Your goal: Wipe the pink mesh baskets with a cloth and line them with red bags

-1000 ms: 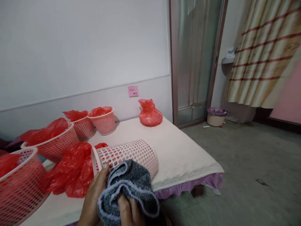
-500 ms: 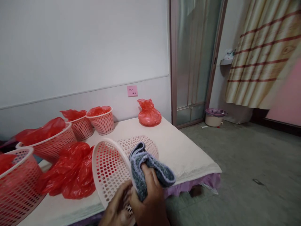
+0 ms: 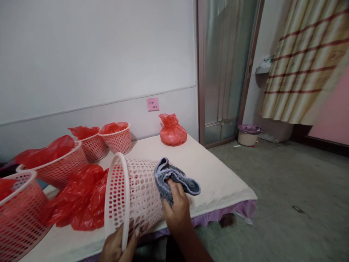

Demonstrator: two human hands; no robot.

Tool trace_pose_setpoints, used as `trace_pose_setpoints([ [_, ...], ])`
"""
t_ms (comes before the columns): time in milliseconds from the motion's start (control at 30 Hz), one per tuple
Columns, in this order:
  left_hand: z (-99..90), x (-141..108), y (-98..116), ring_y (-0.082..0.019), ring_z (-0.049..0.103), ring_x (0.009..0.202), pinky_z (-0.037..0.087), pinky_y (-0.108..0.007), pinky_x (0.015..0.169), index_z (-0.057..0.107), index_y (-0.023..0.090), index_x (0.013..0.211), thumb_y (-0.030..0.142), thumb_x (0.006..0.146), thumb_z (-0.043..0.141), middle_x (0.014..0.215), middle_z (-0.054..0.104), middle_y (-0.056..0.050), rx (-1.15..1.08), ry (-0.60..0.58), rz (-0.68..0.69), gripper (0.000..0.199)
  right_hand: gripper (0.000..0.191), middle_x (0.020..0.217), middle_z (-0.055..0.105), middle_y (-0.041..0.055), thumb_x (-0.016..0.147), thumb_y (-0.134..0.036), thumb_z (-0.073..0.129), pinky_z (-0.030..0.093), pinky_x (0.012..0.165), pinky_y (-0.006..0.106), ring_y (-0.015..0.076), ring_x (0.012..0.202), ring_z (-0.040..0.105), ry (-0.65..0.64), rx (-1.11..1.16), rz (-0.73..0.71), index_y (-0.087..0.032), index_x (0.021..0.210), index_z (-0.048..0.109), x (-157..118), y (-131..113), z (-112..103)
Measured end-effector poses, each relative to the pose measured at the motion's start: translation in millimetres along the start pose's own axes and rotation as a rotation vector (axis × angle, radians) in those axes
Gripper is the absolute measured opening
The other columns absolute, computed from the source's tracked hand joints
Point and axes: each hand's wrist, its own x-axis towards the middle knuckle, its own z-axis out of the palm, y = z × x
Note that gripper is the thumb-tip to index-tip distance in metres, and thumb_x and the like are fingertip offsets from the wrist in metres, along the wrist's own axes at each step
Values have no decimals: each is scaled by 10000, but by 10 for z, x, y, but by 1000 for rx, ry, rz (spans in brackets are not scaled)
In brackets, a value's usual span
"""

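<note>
A pale pink perforated plastic basket is tipped on its side over the near edge of the bed, its rim facing left. My left hand grips that rim from below, thumb on the outer side. A grey-blue cloth with a lilac edge is bunched in my right hand, which presses it against the basket near its base. Just left of the basket lies a crumpled heap of red plastic bags.
Several similar baskets with red liners, among them a near one, stand at left. A tied red bag sits by the wall below a pink note. A cream bin stands on the floor near the glass door.
The basket has turned so its mouth faces further left and its side shows more. My right hand with the cloth has moved from near the rim to the base; my left hand has shifted left.
</note>
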Motion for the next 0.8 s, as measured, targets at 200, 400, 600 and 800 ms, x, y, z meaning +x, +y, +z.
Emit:
trace_pose_setpoints([
  [200, 6, 78, 189, -264, 694, 831, 571, -281, 745, 733, 185, 882, 513, 590, 809, 859, 754, -65, -170, 164, -168, 446, 484, 1114, 613, 154, 770, -127, 465, 507, 896, 427, 291, 1078, 602, 117, -152, 215, -121, 1242, 566, -76, 325, 31],
  [400, 19, 146, 552, -254, 684, 755, 552, -253, 597, 681, 167, 822, 665, 552, 745, 738, 730, -51, -235, 275, -203, 569, 698, 1168, 614, 125, 623, -117, 478, 522, 885, 409, 292, 1050, 617, -91, -60, -160, -194, 1315, 530, -541, -408, 234],
  [600, -193, 109, 601, -242, 695, 788, 555, -257, 620, 666, 211, 858, 559, 648, 710, 815, 743, -32, -343, 361, -317, 409, 648, 1079, 664, 136, 642, -77, 458, 536, 850, 444, 301, 997, 648, 8, -214, -93, -178, 1272, 576, -443, -38, 224],
  [800, -209, 77, 596, -252, 703, 853, 564, -289, 660, 657, 224, 863, 493, 676, 714, 851, 745, -34, -443, 415, -348, 332, 516, 1078, 642, 118, 723, -93, 451, 528, 873, 401, 269, 1050, 630, 146, -90, 167, -160, 1216, 591, -332, 143, 159],
])
